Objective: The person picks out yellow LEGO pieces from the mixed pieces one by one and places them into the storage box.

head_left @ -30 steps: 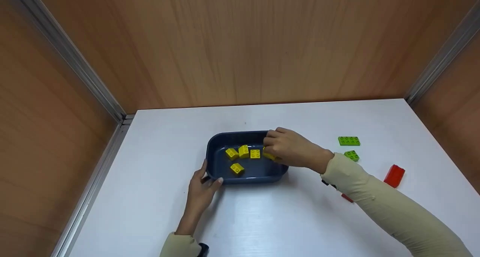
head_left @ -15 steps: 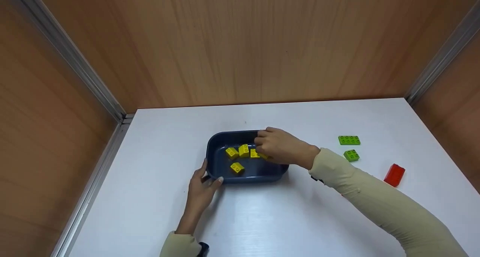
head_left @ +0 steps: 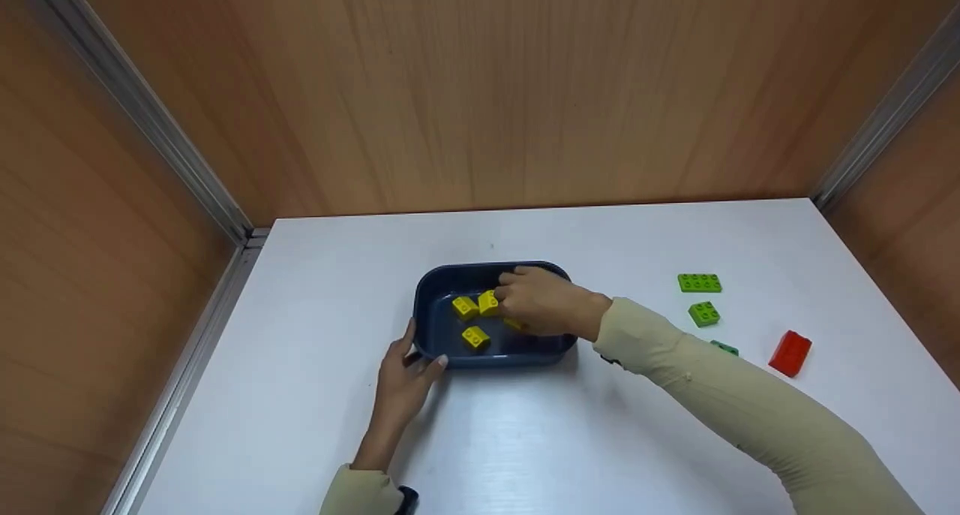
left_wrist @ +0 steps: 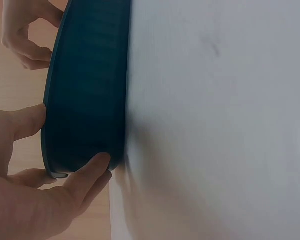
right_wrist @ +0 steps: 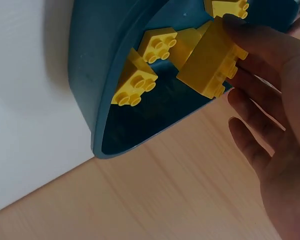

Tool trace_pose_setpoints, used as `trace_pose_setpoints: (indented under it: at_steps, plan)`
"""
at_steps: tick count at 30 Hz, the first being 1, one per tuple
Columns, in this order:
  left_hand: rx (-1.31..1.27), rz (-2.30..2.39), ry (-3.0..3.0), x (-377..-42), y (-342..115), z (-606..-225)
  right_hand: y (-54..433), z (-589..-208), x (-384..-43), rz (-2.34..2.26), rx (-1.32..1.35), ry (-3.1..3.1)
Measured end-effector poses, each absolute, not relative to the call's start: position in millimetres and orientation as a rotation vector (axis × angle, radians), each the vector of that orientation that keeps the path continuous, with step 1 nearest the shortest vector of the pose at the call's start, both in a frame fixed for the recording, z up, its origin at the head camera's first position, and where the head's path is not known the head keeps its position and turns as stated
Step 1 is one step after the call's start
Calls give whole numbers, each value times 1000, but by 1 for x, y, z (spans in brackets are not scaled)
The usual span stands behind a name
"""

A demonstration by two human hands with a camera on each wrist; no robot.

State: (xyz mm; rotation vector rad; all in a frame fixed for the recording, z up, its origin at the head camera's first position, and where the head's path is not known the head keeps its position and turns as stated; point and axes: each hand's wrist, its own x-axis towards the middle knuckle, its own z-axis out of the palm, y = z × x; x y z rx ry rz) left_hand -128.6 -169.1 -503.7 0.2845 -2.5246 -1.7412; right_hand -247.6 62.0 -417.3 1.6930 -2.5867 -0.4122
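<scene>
A dark blue rectangular dish (head_left: pixel 495 361) with rounded corners sits on the white table. My left hand (head_left: pixel 401 383) grips its near left corner, thumb and fingers against the rim and wall; in the left wrist view the dish's side (left_wrist: pixel 87 85) stands between that hand and the table. Inside the dish my right hand (head_left: pixel 544 302) pinches a long yellow toy brick (right_wrist: pixel 205 62) between thumb and fingers, studs toward the palm. Several smaller yellow bricks lie around it, among them a two-by-two brick (right_wrist: pixel 157 45) and a sloped brick (head_left: pixel 475 338). My right hand hides part of the dish floor.
On the right of the table lie a long light green brick (head_left: pixel 699 283), a square light green brick (head_left: pixel 703 314) and a red brick (head_left: pixel 790 353). A darker green brick (head_left: pixel 725 347) shows partly behind my right sleeve (head_left: pixel 720 380). Wooden panels (head_left: pixel 480 94) enclose the table.
My right hand has moved left and slightly down within the dish, covering the square yellow brick. The darker green brick has come out from behind the sleeve. My left hand stays at the corner.
</scene>
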Motion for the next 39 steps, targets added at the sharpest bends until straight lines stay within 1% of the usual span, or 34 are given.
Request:
trace_pose_setpoints:
  at_steps: [21,31,39]
  plan:
    - [311,-1739,-2531,-127,-167,-504,37,-425,-256,-565,1662,-2806]
    - [254,-1752,-2519,-128,-170,-505,27,-429,-254,-658,1691,-2822]
    - [263,-1737,-2528,-128,-171,-504,23,-431,-254,-635,1679,-2848]
